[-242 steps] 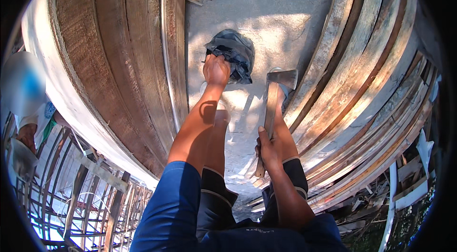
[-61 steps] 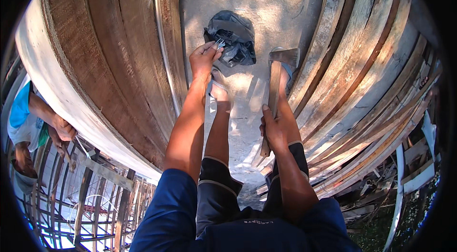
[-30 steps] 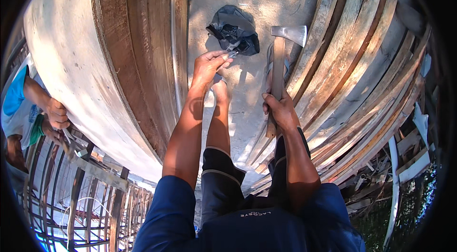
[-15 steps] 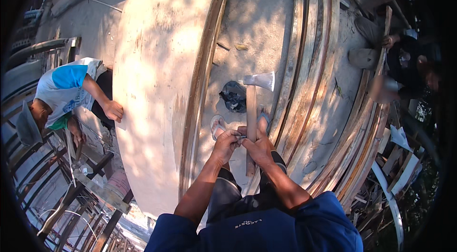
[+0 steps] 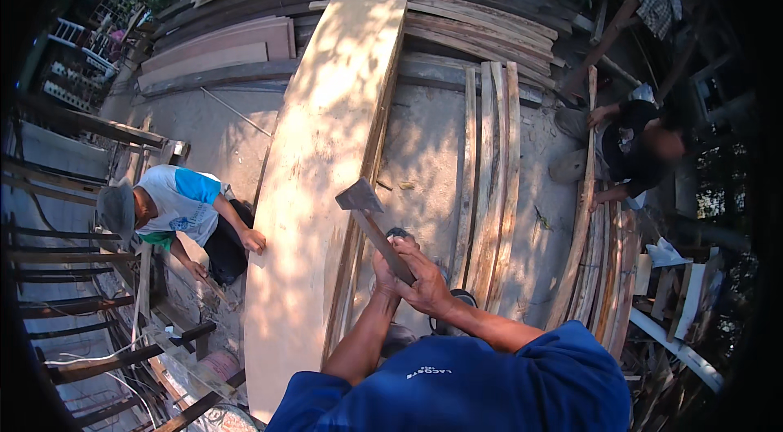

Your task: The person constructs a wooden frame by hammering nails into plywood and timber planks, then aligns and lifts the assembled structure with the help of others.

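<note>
- The black plastic bag (image 5: 400,232) sits on the ground (image 5: 424,146) past your hands, which hide most of it; only a sliver of its top shows, so what is inside cannot be told.
- Your hatchet (image 5: 381,236) is held up in front of you, its long axis on a slant: the head points forward and to your left, the handle runs back toward your right.
- In the view, its head overlaps the right-hand edge of the wide board (image 5: 318,146).
- Your right hand (image 5: 430,289) has its fingers wrapped around the lower handle.
- Your left hand (image 5: 383,270) is close against the right, partly behind the handle; how far its fingers are closed, and whether anything is in them, you cannot tell from here.
- Half a second ago the handle pointed nearly straight ahead, with the head over the ground; now it leans left.
- Your view has lifted too, bringing in the board's far end and the stacked planks (image 5: 481,32) beyond.
- A co-worker's hand (image 5: 254,241) rests on the board's left edge, as before.
</note>
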Action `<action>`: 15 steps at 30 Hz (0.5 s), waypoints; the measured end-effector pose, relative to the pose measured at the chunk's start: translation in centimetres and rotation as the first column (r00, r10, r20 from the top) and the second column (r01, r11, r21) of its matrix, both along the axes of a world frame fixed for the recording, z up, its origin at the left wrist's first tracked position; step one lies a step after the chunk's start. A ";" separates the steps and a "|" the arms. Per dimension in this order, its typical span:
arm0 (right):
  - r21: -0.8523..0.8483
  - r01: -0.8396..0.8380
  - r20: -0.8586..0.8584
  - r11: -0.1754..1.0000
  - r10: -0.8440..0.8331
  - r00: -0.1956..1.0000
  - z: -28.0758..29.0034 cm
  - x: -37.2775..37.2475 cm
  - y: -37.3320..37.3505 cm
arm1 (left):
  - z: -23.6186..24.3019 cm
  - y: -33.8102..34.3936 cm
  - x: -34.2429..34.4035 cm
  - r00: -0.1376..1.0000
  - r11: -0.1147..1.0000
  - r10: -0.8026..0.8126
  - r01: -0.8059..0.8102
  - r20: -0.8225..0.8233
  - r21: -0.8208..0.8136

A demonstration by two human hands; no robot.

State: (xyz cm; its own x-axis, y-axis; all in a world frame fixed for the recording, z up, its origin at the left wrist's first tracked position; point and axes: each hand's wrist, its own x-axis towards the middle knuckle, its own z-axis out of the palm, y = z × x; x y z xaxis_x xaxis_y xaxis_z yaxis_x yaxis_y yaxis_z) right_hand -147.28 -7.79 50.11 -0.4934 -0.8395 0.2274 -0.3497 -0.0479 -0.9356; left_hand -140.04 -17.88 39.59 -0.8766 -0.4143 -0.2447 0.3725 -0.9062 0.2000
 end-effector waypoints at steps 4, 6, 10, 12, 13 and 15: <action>-0.028 -0.161 0.211 0.987 0.163 0.964 5.6 -3.1 1.6 | 3.8 0.6 -0.2 0.984 0.997 0.035 -0.047 0.174 0.069; -0.050 -0.188 0.172 0.981 0.194 0.966 6.6 -5.5 3.1 | 6.3 0.6 1.5 0.993 0.942 -0.115 0.111 -0.006 0.317; 0.106 -0.178 0.139 0.978 0.162 0.977 8.9 -8.8 7.1 | 11.1 2.8 2.3 0.948 0.927 -0.191 0.259 -0.255 0.271; 0.197 -0.130 0.199 0.972 0.090 0.976 9.6 -9.7 9.1 | 12.3 3.6 2.6 0.933 0.923 -0.180 0.269 -0.311 0.274; 0.233 -0.101 0.208 0.967 0.052 0.977 9.0 -10.5 10.0 | 12.8 3.6 2.2 0.931 0.925 -0.170 0.264 -0.324 0.275; 0.223 -0.014 0.155 0.975 -0.021 0.988 7.1 -11.2 12.0 | 13.6 3.4 1.8 0.919 0.939 -0.164 0.257 -0.359 0.229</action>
